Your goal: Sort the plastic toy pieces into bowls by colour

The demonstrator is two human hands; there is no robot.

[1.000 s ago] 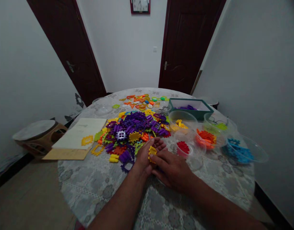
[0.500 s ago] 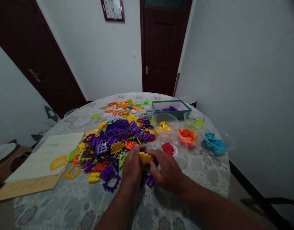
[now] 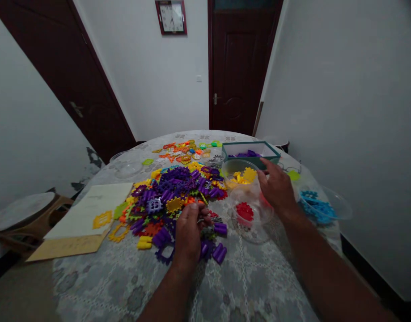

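My left hand (image 3: 189,232) hovers at the near edge of a heap of plastic building pieces (image 3: 171,188), fingers loosely curled and apart, with nothing visible in it. Purple double-tube pieces (image 3: 220,253) lie just to its right. Over on the right, my right hand (image 3: 278,188) is beside a clear bowl (image 3: 227,179) of yellow pieces, thumb and forefinger apart. A yellow toothed piece (image 3: 250,175) is in that bowl, against its right side, just off the fingertips. Nearer to me, another clear bowl (image 3: 234,228) holds red toothed pieces (image 3: 244,212).
A green-edged box (image 3: 272,160) with purple pieces stands behind the bowls. At the far right, a clear bowl (image 3: 342,208) holds blue pieces. On the left lie paper sheets (image 3: 81,214) with a yellow frame piece (image 3: 102,219). Orange pieces (image 3: 178,150) are scattered at the back.
My right hand has moved away from my left, up and right to the yellow bowl. The yellow toothed piece held between both hands is gone from them; one now shows in the bowl.
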